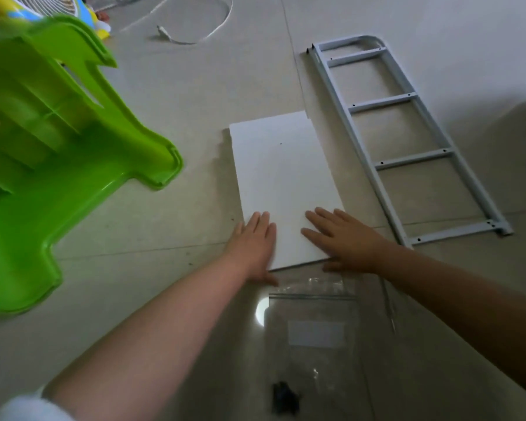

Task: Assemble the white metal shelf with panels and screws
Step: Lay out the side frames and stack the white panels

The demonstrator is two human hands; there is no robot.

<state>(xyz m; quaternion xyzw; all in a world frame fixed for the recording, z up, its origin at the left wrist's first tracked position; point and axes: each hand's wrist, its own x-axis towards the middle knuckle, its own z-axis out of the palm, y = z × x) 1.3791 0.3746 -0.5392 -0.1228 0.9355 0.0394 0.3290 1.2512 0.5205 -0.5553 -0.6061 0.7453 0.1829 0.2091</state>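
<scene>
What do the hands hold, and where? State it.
Nothing is gripped. The left hand and the right hand lie flat, fingers straight, on the near end of the white panel.

Tiled floor [170,95], white panel [283,177], metal frame [407,132], bag [313,332]

Pale glossy tiled floor [164,86], overturned green plastic stool [58,141], white cable [195,28] beyond.
</scene>
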